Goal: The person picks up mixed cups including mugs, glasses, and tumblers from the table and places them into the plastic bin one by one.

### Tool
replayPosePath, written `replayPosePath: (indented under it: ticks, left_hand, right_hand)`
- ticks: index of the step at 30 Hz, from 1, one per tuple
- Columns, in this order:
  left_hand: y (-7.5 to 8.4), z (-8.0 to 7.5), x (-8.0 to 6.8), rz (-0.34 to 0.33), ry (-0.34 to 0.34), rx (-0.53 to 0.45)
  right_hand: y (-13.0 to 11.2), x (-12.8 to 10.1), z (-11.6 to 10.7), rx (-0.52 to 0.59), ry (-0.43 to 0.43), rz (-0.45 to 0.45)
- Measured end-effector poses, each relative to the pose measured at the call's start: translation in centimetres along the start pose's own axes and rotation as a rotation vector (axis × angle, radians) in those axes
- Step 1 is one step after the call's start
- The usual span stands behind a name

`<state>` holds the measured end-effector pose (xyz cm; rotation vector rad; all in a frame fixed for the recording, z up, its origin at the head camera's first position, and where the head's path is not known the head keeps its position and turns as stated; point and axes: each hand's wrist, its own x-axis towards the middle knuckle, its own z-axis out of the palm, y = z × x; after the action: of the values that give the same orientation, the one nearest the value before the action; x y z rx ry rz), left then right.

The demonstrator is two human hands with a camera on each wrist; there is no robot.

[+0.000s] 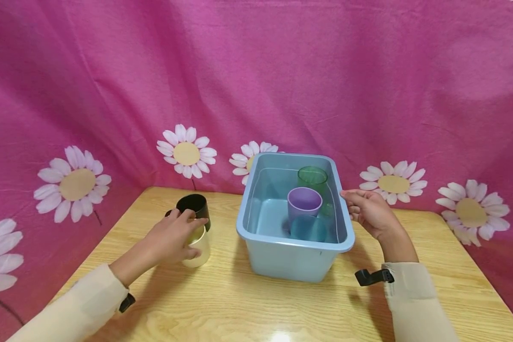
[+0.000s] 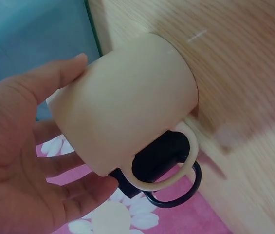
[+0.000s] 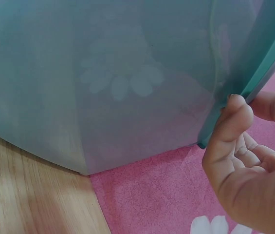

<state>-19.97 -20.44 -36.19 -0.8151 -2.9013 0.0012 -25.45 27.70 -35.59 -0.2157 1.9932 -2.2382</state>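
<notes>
My left hand (image 1: 174, 237) is over the mouth of a cream mug (image 1: 202, 251), which stands on the table. In the left wrist view, the thumb lies at the rim of the mug (image 2: 132, 92), while the other fingers, fairly straight, reach past its far side. Right behind it stands a black mug (image 1: 200, 205); both handles point the same way. My right hand (image 1: 369, 211) pinches the right rim of a light blue plastic basin (image 1: 278, 259) between thumb and fingers. Inside the basin are a purple cup (image 1: 301, 204), a clear green glass (image 1: 312, 176) and a teal see-through cup (image 1: 309, 232).
The wooden table (image 1: 256, 313) carries the basin at its middle and the mugs to the left. A pink cloth (image 1: 282, 71) with white daisies hangs behind the table and along its sides. Black straps (image 1: 374, 277) sit at both sleeves.
</notes>
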Motion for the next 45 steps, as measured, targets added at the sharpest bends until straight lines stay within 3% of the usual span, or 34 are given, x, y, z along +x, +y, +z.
replayPosePath:
  ticks: [11,22,32,40,45]
  left_hand:
    - [-0.4,0.7,0.1,-0.001,-0.005,-0.07]
    - [-0.3,-0.1,0.3,-0.036,-0.042,-0.144]
    - [0.0,-0.1,1.2,-0.054,-0.054,-0.148]
    - [0.3,-1.4,1.7,-0.019,0.005,-0.128]
    - [0.5,-2.8,2.0,-0.002,0.008,-0.107]
  right_hand:
    - [0.0,0.0,0.1,-0.002,0.0,-0.003]
    - [0.0,0.0,0.0,-0.021,0.011,-0.002]
    - [-0.1,-0.1,-0.1,-0.025,0.019,-0.002]
    - [0.0,0.0,-0.1,-0.042,0.014,-0.002]
    - [-0.2,-0.1,0.0,-0.04,0.023,0.005]
